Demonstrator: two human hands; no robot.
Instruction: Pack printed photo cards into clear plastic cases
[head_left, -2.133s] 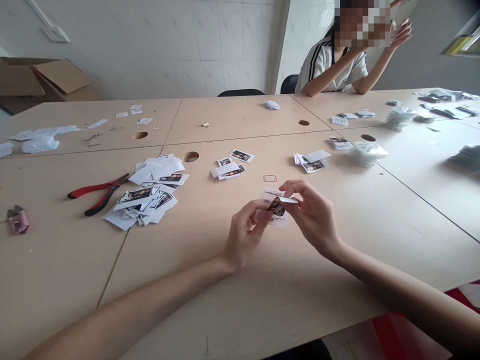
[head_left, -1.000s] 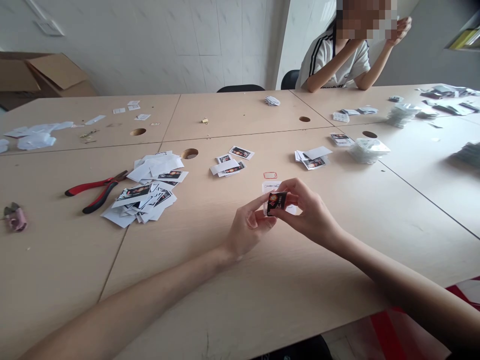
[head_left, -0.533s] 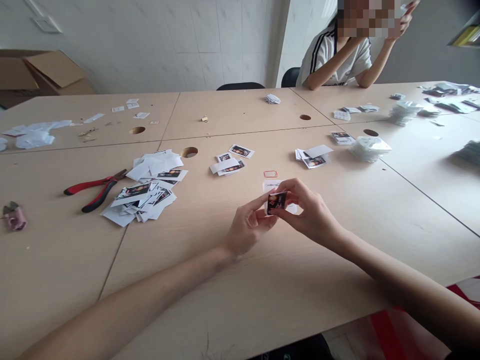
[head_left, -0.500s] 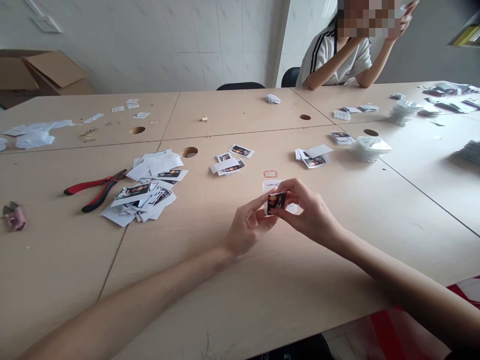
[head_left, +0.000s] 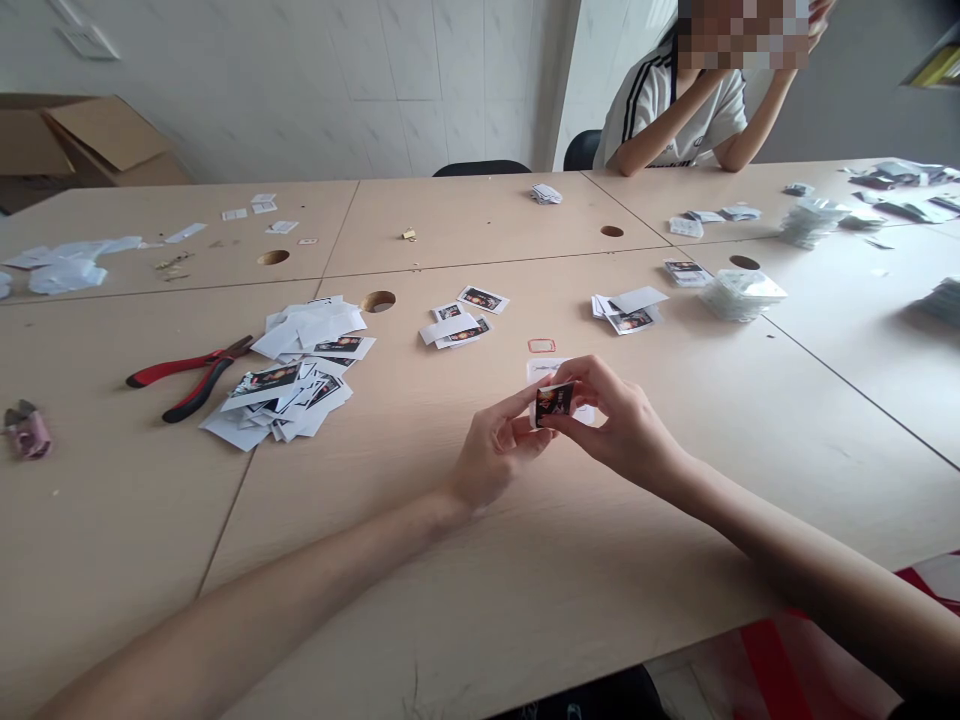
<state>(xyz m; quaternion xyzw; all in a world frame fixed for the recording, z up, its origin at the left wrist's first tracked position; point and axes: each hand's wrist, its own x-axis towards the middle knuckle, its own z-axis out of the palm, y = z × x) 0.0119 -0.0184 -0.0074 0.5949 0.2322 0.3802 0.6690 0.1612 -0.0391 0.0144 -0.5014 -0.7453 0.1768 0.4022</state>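
Between my two hands is a small dark printed card [head_left: 553, 402], held up above the table. My left hand [head_left: 495, 445] grips its left side with the fingers curled, and my right hand [head_left: 619, 415] pinches its right side between thumb and fingers. Behind and partly under the hands lies a white piece with fine print [head_left: 541, 369], mostly covered. Just beyond it on the table is a small red-edged label [head_left: 541, 346]. Whether the card is folded cannot be made out.
Left of my hands lie a heap of printed cards [head_left: 300, 390], red-handled pliers [head_left: 196, 375] and a small pink-handled cutter [head_left: 28, 432]. Further off are smaller card piles [head_left: 455, 325], [head_left: 630, 310] and clear plastic pouches [head_left: 742, 295]. Another person [head_left: 675, 110] sits across the table.
Both hands keep their hold on the card almost unmoved. The camera view has shifted very slightly.
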